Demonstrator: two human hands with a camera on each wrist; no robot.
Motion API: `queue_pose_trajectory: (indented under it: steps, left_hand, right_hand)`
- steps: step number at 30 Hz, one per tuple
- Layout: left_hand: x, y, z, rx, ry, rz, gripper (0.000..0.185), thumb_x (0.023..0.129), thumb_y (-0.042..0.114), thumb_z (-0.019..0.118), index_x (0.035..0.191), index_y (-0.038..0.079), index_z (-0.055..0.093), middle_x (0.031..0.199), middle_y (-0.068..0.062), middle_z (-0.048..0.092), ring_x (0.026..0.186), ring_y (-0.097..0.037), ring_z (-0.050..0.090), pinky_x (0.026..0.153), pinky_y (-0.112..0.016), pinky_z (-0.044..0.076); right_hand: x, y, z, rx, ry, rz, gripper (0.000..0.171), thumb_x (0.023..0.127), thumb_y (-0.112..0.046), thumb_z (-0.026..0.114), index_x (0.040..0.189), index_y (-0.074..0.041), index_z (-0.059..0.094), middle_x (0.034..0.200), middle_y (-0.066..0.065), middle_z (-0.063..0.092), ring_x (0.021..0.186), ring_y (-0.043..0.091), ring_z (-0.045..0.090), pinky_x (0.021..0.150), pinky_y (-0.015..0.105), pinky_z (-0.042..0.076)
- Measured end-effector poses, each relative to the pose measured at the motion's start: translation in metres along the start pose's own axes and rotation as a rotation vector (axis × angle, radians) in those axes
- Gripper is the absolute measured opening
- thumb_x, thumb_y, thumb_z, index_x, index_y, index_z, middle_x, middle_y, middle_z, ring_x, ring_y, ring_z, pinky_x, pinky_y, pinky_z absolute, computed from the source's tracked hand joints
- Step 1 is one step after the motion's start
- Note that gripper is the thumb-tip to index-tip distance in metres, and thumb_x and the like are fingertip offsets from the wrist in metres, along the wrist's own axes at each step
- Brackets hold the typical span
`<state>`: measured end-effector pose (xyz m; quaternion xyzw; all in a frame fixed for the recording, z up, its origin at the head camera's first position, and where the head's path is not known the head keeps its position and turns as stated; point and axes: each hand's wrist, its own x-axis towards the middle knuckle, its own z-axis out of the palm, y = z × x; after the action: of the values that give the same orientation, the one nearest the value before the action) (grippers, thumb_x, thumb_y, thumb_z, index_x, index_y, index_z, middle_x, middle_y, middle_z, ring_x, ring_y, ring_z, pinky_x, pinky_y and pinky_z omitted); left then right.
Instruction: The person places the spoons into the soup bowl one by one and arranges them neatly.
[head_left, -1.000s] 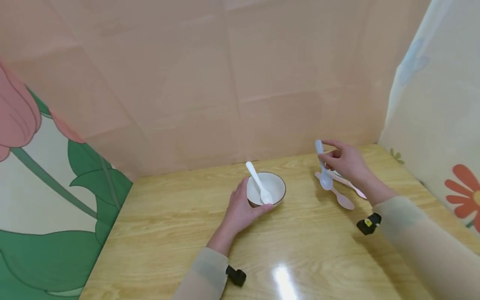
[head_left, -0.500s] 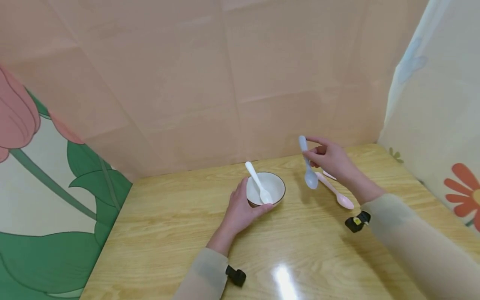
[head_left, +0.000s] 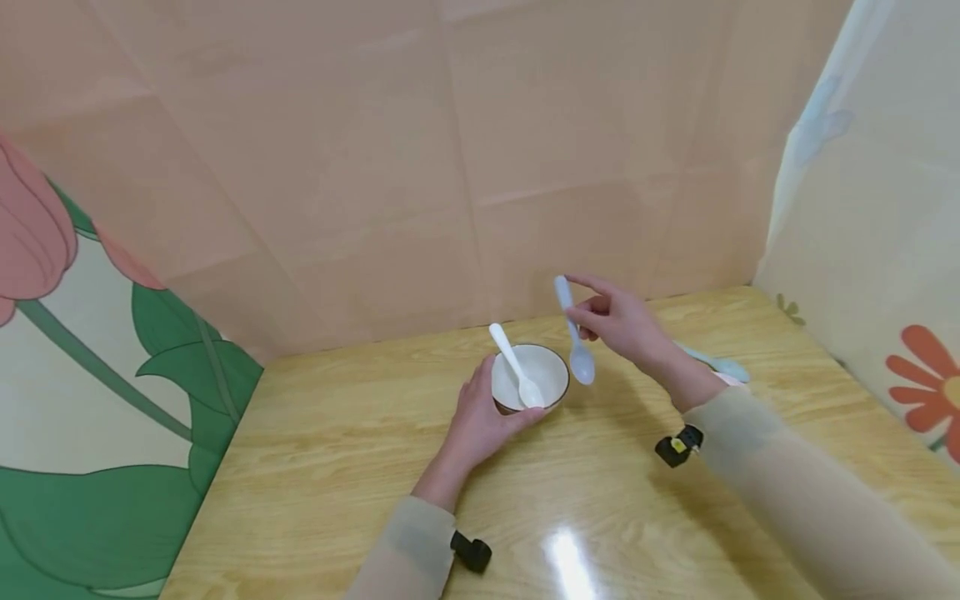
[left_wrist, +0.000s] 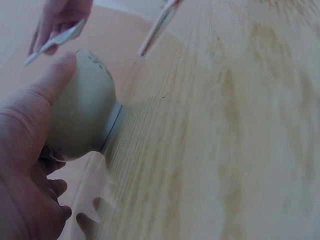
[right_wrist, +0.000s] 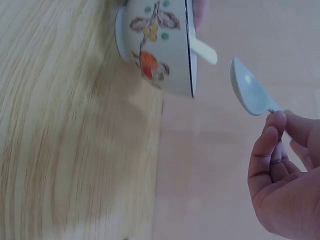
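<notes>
As seen from the head, wood-grain table (head_left: pixel 315 450) before pink sheeting (head_left: pixel 315 167), flowered panels (head_left: pixel 862 275) left and right. Gripped in left hand (head_left: pixel 483 417): bowl (head_left: pixel 552 375) holding white spoon (head_left: pixel 513 360). Pinched in right hand (head_left: pixel 618 321), just right of bowl: lilac spoon (head_left: pixel 581 362). Farther right, blue spoon (head_left: pixel 729 368), partly hidden by right forearm (head_left: pixel 686 381). From left wrist, bowl's inside hidden; blurred strip (left_wrist: pixel 157 27) cut off. From right wrist, left hand mostly hidden.

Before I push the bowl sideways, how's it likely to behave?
The bowl would likely slide rather than roll, as it's upright on a foot. That foot is narrower than the rim, so a high push might tip it. The white spoon leaning inside would probably shift.
</notes>
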<state>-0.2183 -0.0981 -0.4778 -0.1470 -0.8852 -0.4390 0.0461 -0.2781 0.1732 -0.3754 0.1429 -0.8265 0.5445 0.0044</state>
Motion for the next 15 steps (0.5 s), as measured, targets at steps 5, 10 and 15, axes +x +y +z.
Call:
queue_pose_trajectory:
  steps: [5, 10, 15]
  left_hand:
    - [0.000, -0.002, 0.000, -0.003, -0.009, 0.004, 0.111, 0.085, 0.065, 0.091, 0.169, 0.020, 0.034, 0.153, -0.004, 0.057, 0.133, -0.031, 0.052, 0.106, -0.054, 0.048]
    - [0.001, -0.003, 0.000, 0.007, -0.010, 0.019, 0.111, 0.085, 0.065, 0.090, 0.169, 0.019, 0.033, 0.154, -0.005, 0.057, 0.133, -0.031, 0.053, 0.107, -0.054, 0.047]
    - [0.000, -0.003, 0.000, 0.008, -0.011, 0.022, 0.113, 0.086, 0.065, 0.090, 0.171, 0.017, 0.031, 0.156, -0.004, 0.055, 0.135, -0.030, 0.053, 0.109, -0.054, 0.046]
  right_hand:
    - [0.006, -0.001, 0.017, -0.004, -0.006, -0.022, 0.065, 0.110, -0.012, 0.070, 0.170, -0.014, 0.044, 0.111, 0.022, 0.077, 0.085, 0.029, 0.071, 0.077, 0.032, 0.059]
    - [0.010, -0.001, 0.033, -0.019, -0.010, -0.041, 0.063, 0.110, -0.010, 0.069, 0.169, -0.014, 0.045, 0.108, 0.021, 0.076, 0.085, 0.031, 0.072, 0.076, 0.033, 0.059]
    - [0.014, 0.002, 0.045, -0.027, 0.001, -0.055, 0.062, 0.110, -0.008, 0.070, 0.167, -0.013, 0.048, 0.103, 0.020, 0.076, 0.084, 0.040, 0.073, 0.073, 0.035, 0.059]
